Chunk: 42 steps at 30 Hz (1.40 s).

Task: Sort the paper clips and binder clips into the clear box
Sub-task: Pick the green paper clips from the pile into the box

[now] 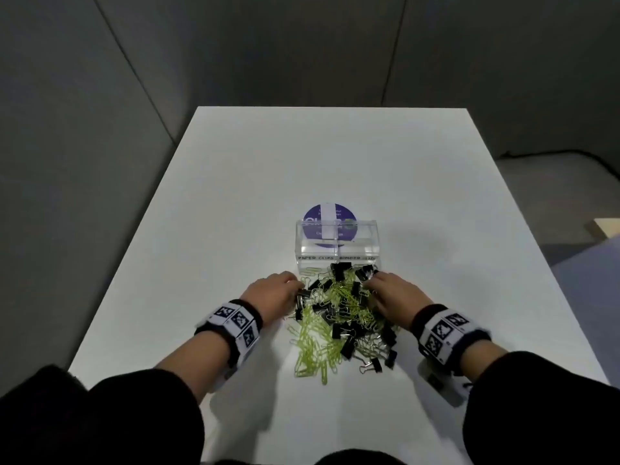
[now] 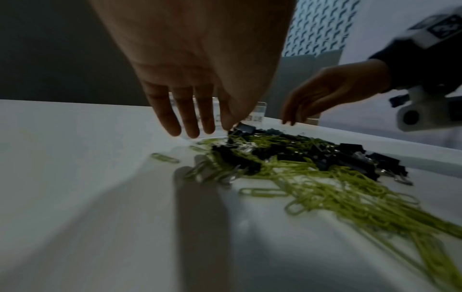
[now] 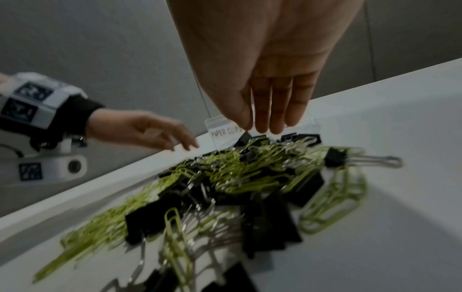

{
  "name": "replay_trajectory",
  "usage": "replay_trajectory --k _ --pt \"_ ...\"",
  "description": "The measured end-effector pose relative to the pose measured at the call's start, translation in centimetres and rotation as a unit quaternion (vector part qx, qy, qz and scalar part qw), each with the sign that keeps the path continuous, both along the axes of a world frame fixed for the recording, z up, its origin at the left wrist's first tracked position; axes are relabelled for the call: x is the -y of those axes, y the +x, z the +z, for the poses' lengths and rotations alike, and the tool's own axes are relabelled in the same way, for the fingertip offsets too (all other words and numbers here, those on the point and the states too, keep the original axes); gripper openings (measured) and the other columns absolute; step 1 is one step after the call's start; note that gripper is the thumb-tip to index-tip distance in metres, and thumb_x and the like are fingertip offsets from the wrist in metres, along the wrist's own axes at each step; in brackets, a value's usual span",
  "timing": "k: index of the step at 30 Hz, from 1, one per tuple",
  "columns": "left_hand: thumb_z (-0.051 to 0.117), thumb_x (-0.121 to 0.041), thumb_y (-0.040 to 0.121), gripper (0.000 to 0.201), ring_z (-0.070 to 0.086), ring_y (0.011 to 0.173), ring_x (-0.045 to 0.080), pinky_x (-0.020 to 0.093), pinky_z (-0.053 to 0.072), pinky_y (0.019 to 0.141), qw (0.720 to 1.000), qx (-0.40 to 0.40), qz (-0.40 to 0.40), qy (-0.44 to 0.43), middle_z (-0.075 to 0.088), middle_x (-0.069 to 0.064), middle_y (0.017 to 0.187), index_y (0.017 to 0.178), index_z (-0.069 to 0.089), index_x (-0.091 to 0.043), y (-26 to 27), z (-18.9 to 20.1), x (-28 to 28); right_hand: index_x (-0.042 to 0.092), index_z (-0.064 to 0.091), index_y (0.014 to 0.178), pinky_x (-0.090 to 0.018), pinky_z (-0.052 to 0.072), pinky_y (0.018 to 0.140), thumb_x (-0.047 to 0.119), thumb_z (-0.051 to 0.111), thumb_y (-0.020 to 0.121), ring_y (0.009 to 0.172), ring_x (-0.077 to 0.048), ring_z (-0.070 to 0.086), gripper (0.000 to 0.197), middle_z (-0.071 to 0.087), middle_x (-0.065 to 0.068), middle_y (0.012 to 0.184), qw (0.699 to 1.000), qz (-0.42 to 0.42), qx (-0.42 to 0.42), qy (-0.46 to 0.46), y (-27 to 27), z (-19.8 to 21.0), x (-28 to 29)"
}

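A mixed heap of green paper clips (image 1: 315, 344) and black binder clips (image 1: 345, 330) lies on the white table, just in front of the clear box (image 1: 337, 250). The box has two compartments labelled PAPER CLIPS and BINDER CLIPS. My left hand (image 1: 273, 290) hovers at the heap's far left edge with fingers (image 2: 190, 122) straight and pointing down, thumb tip beside a binder clip (image 2: 243, 128). My right hand (image 1: 391, 292) is over the far right edge, its fingers (image 3: 275, 116) straight above a binder clip (image 3: 243, 138) in front of the box (image 3: 222, 131). Neither hand holds anything.
A round purple label (image 1: 330, 209) with a white strip lies on the table (image 1: 235, 196) right behind the box. A few loose paper clips (image 2: 165, 158) sit apart from the heap on its left. Grey walls surround the table.
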<state>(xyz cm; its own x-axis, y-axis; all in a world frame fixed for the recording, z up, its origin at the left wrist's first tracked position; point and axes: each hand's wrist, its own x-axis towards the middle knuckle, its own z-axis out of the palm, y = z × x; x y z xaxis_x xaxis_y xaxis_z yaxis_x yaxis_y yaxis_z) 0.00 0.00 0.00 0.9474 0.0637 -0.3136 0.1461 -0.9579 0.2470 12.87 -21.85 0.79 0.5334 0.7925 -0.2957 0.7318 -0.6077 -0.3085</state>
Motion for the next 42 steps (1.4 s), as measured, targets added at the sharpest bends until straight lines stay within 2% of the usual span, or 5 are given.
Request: replay_trajectory --k 6,13,24,34,42 --pt "0.039 -0.019 0.097 0.048 0.045 0.126 0.024 0.036 0.043 0.101 0.992 0.037 -0.11 0.041 0.035 0.004 0.148 0.143 0.031 -0.026 2.3 -1.6 4.5 0.019 0.022 0.146 -0.04 0.027 0.114 0.027 0.041 0.096 0.14 -0.027 0.024 0.054 0.022 -0.006 0.155 0.996 0.047 0.053 -0.048 -1.5 -3.1 -1.3" --pt "0.035 -0.029 0.099 0.039 0.044 0.124 0.021 0.036 0.041 0.103 0.992 0.017 -0.118 0.039 0.042 0.002 0.142 0.136 0.042 -0.02 1.4 -2.0 4.3 0.013 0.054 0.126 -0.039 0.046 0.092 0.017 0.05 0.093 0.111 -0.031 0.054 0.034 0.056 -0.008 0.129 0.997 0.039 0.057 0.035 -1.3 -3.7 0.4" --pt "0.05 -0.029 0.093 0.037 0.052 0.11 0.026 0.036 0.047 0.079 0.993 -0.065 -0.096 0.031 0.047 0.008 0.123 0.127 0.044 -0.017 4.2 -1.0 6.0 0.01 0.058 0.108 -0.03 0.042 0.092 0.02 0.056 0.088 0.109 -0.023 0.051 0.022 0.055 -0.007 0.115 0.999 -0.02 -0.021 0.028 -0.8 -2.5 0.1" --pt "0.049 -0.01 0.092 0.05 0.05 0.115 0.025 0.037 0.051 0.09 0.984 0.004 -0.171 0.039 0.043 0.007 0.136 0.138 0.038 -0.022 5.6 -0.5 6.0 0.014 0.057 0.11 -0.033 0.045 0.084 0.02 0.05 0.091 0.103 -0.023 0.053 0.021 0.063 -0.005 0.109 0.987 -0.156 0.01 0.026 1.8 -1.0 2.7" --pt "0.05 -0.017 0.093 0.043 0.048 0.116 0.027 0.038 0.048 0.09 0.978 -0.027 -0.193 0.069 0.042 0.009 0.136 0.135 0.041 -0.016 5.9 -0.8 6.8 0.015 0.05 0.124 -0.034 0.04 0.098 0.022 0.049 0.091 0.117 -0.025 0.046 0.033 0.05 -0.006 0.131 0.996 -0.07 0.047 0.017 0.3 -2.2 1.6"
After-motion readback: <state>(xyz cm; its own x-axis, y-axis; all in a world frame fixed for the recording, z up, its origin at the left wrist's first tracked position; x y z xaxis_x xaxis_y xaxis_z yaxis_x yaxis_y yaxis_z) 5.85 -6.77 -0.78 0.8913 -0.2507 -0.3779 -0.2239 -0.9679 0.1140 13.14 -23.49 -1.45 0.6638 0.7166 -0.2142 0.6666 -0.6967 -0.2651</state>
